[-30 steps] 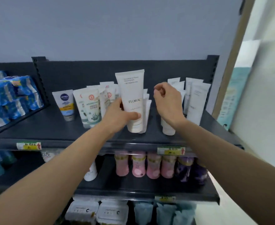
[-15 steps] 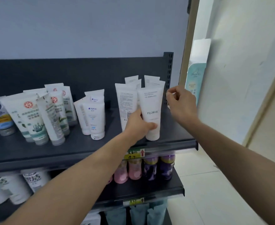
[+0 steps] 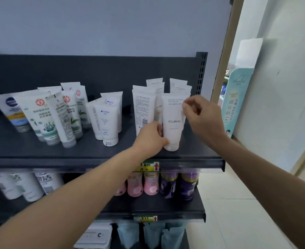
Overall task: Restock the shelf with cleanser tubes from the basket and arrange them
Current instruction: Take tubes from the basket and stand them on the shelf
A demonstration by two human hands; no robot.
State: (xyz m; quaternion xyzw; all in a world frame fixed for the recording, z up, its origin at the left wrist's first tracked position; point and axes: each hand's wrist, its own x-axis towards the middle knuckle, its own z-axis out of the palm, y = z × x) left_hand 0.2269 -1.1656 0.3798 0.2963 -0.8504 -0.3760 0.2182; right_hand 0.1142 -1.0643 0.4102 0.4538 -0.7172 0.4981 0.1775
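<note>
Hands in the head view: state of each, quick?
Left hand: grips the FLORAL tube low down.
Right hand: fingers curled at the tube's top corner; pinching it or not cannot be told.

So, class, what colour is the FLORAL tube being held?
The FLORAL tube is white; head view.

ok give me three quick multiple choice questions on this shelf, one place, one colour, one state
1. Where is the Floral tube? A) right end of the top shelf B) lower shelf C) floor
2. What colours are the bottles below it? A) green and yellow B) pink and purple C) all black
3. How does the left hand meet the tube? A) hovers apart B) lies flat on top C) grips its lower part

Answers: 1 A, it stands near the shelf's right front corner. 2 B, pink ones beside purple ones. 3 C, fingers wrap it just above the cap.
</note>
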